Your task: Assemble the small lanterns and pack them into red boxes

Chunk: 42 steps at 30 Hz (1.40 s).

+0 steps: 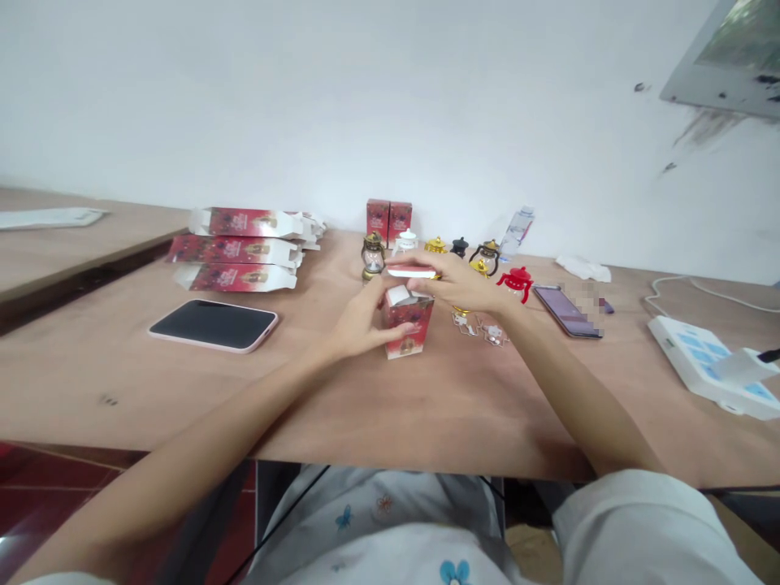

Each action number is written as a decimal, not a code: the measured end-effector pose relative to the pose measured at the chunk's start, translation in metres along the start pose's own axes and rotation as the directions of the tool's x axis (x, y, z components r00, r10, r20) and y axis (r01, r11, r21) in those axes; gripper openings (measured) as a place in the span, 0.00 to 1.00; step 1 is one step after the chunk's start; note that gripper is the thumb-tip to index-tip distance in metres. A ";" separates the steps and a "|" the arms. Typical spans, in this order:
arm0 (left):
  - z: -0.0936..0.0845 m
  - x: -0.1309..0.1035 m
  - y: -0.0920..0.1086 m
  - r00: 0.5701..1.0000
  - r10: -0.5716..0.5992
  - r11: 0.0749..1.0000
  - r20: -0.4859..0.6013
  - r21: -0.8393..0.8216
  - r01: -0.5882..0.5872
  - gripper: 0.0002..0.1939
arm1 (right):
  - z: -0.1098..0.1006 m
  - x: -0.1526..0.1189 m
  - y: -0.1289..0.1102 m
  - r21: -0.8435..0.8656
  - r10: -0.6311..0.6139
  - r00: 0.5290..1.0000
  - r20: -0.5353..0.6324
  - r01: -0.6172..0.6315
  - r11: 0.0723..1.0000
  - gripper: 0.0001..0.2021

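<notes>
While the left hand [364, 323] grips a red box [409, 337] by its side, thumb laid across the printed front, the right hand [466, 281] has the lid flap [409, 272] between thumb and fingers, over the open top. From where I stand, the box sits on the wooden table [366, 414] in front of the person. Beyond it I see a bronze lantern [373, 255], a red lantern [517, 280] to the right, and two similar boxes [388, 216] by the wall. Flattened cartons [237, 250] lie to the left.

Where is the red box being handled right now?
In the head view, the red box is just right of centre, gripped by the left hand, with the right hand over its top.
</notes>
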<state>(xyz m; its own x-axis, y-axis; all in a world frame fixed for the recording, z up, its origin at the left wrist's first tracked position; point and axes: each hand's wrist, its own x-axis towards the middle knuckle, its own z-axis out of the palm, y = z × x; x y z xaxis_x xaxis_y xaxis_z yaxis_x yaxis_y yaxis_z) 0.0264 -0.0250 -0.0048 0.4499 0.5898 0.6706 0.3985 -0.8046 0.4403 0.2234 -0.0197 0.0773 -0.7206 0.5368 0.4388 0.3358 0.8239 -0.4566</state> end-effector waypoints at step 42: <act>-0.003 -0.011 -0.004 0.983 -0.150 0.974 -0.108 -0.186 0.129 0.39 | 0.014 -0.012 -0.005 -0.324 0.155 0.969 0.195 -0.085 0.942 0.33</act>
<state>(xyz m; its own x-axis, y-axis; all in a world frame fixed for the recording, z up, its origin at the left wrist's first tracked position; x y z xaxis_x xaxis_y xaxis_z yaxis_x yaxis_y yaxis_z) 0.0177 -0.0288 -0.0126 0.2962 0.6931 0.6571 0.2969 -0.7208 0.6264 0.2216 -0.0330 0.0635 -0.7644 0.6119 0.2033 0.5744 0.7895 -0.2163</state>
